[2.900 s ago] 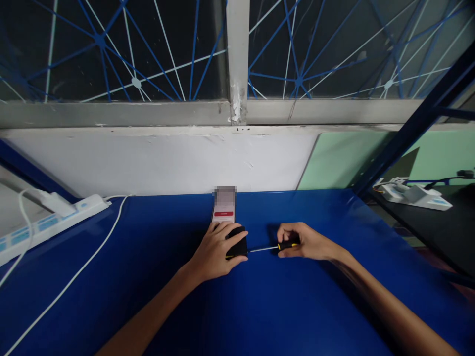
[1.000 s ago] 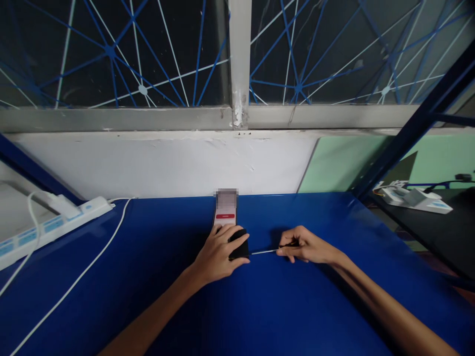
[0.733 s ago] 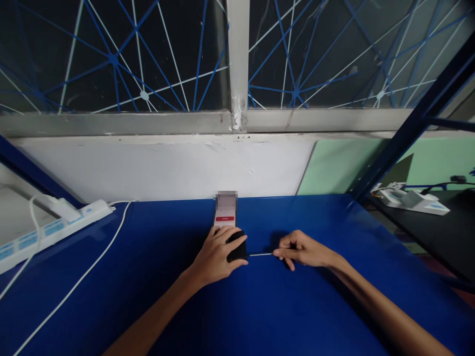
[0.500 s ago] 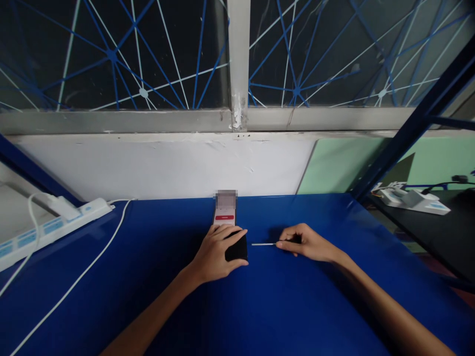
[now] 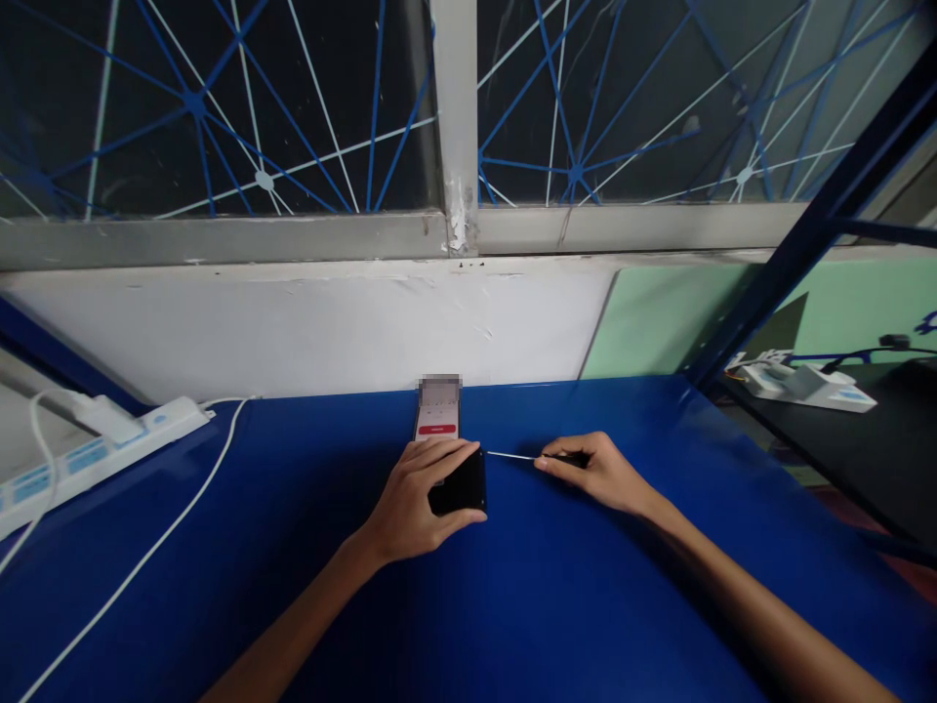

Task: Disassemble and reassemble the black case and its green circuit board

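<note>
My left hand (image 5: 414, 498) grips a black box-shaped object (image 5: 463, 486) from its left side, fingers over the far edge and thumb along the near edge. What kind of object it is I cannot make out. In my right hand (image 5: 600, 472) is a screwdriver (image 5: 512, 455), its dark handle mostly hidden in the fingers. The thin metal shaft points left, and its tip is at or very close to the black object's far right corner; contact I cannot tell. Just beyond my left hand lies a phone (image 5: 437, 418) with a lit screen and a red bar on it.
Everything in front of me rests on a blue tabletop (image 5: 556, 586). At the left lies a white power strip (image 5: 109, 449) with a plug in it and a white cable (image 5: 168, 527) trailing toward me. Another power strip (image 5: 812, 389) sits on a dark table at the right.
The screwdriver has risen toward the far side, its tip now by the black object's far right corner. My left hand still holds the object, which looks slightly tilted. The view has shifted a little.
</note>
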`<state>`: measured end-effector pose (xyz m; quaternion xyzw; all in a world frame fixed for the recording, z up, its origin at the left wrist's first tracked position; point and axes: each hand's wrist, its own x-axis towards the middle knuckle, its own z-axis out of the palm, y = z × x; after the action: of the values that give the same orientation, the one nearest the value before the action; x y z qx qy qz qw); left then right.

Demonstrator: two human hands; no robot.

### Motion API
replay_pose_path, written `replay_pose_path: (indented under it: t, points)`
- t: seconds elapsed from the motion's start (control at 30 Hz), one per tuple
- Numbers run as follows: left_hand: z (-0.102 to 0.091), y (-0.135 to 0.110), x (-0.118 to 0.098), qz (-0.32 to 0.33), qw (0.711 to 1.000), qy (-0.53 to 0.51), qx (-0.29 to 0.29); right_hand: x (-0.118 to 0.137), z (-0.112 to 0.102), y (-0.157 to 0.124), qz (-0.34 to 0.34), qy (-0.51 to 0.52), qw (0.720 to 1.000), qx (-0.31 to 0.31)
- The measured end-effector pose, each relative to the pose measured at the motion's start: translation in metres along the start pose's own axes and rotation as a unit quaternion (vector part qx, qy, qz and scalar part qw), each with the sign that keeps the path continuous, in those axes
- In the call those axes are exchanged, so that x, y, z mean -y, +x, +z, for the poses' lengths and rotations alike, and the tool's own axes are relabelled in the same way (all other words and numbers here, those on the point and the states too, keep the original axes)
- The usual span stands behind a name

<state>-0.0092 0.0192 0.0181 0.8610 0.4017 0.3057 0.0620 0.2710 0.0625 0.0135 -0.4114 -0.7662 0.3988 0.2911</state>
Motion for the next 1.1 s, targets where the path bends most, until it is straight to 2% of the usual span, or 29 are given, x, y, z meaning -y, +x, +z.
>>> replay_pose_path:
  t: [1.1]
  points:
    - [0.0007,0.0001,-0.0005,0.008,1.000,0.003,0.004,-0.0033,-0.0011,-0.0003,0.003,-0.003,1.000,-0.008]
